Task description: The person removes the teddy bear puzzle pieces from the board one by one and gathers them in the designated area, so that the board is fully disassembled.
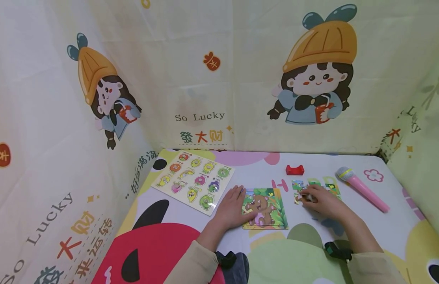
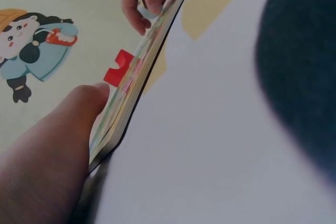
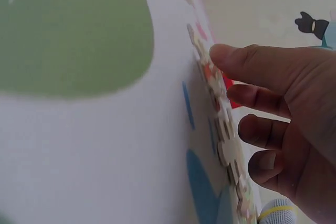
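Note:
A square puzzle board (image 1: pixel 272 215) with a brown bear picture lies in front of me. My left hand (image 1: pixel 233 209) rests at its left edge with straight fingers, the thumb over the bear; in the left wrist view the thumb (image 2: pixel 86 103) lies along the board's edge. To the right, several loose jigsaw pieces (image 1: pixel 333 188) lie close together. My right hand (image 1: pixel 322 201) is over them, partly hiding them in the head view. Its thumb and fingers are bent and apart, the fingertips right at the pieces (image 3: pixel 228 150) in the right wrist view, with no piece seen between them.
A fruit and vegetable board (image 1: pixel 191 181) lies at the back left. Behind the pieces stands a small red holder (image 1: pixel 294 170). A pink toy microphone (image 1: pixel 365 191) lies to the right of the pieces. Printed cloth walls (image 1: pixel 248 134) enclose the back and sides of the table.

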### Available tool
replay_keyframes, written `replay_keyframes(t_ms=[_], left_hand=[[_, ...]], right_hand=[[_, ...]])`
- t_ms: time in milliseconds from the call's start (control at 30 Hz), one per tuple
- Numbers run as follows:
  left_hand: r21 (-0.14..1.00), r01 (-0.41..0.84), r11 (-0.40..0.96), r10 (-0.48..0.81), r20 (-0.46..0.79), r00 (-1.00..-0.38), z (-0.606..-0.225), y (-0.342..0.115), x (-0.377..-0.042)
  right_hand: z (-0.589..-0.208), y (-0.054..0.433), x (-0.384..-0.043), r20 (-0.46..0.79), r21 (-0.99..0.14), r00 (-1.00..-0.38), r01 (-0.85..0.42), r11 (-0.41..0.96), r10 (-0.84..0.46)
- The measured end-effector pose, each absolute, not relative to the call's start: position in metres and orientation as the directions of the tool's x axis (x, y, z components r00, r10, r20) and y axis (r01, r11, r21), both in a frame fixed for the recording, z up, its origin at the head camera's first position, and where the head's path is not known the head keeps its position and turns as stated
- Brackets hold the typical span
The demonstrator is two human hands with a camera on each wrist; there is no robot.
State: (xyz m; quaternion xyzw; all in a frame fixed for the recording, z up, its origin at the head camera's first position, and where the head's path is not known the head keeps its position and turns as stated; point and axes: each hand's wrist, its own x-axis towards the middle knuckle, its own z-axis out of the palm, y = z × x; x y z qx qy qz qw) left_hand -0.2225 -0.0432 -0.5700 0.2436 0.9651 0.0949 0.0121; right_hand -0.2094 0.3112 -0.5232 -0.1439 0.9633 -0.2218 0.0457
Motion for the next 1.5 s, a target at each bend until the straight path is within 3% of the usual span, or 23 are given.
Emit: replay_keyframes(t_ms=[233,500,833,1133,1500], left_hand=[[0.182,0.459,0.870,0.463,0.020,-0.886,-0.571,-0.042,-0.223],[0.177,0.455,0.873,0.459,0.024,-0.888,-0.571,-0.041,-0.222],[0.146,0.450,0.881,0.454,0.008,-0.891,-0.572,-0.041,-0.222],[0.115,0.457,0.882,0.459,0.012,-0.888,-0.570,-0.040,-0.221],[0.115,0.460,0.881,0.461,0.015,-0.887,-0.569,-0.041,-0.221]], right_hand=[[-0.511,0.289,-0.202,0.023,-0.431,-0.940,-0.316,0.845,-0.340],[-0.511,0.253,-0.191,-0.066,-0.481,-0.923,-0.303,0.823,-0.379],[-0.518,0.227,-0.185,-0.062,-0.465,-0.892,-0.372,0.803,-0.449],[-0.523,0.218,-0.180,-0.089,-0.419,-0.896,-0.363,0.832,-0.435],[-0.519,0.214,-0.182,-0.152,-0.477,-0.912,-0.271,0.836,-0.382]])
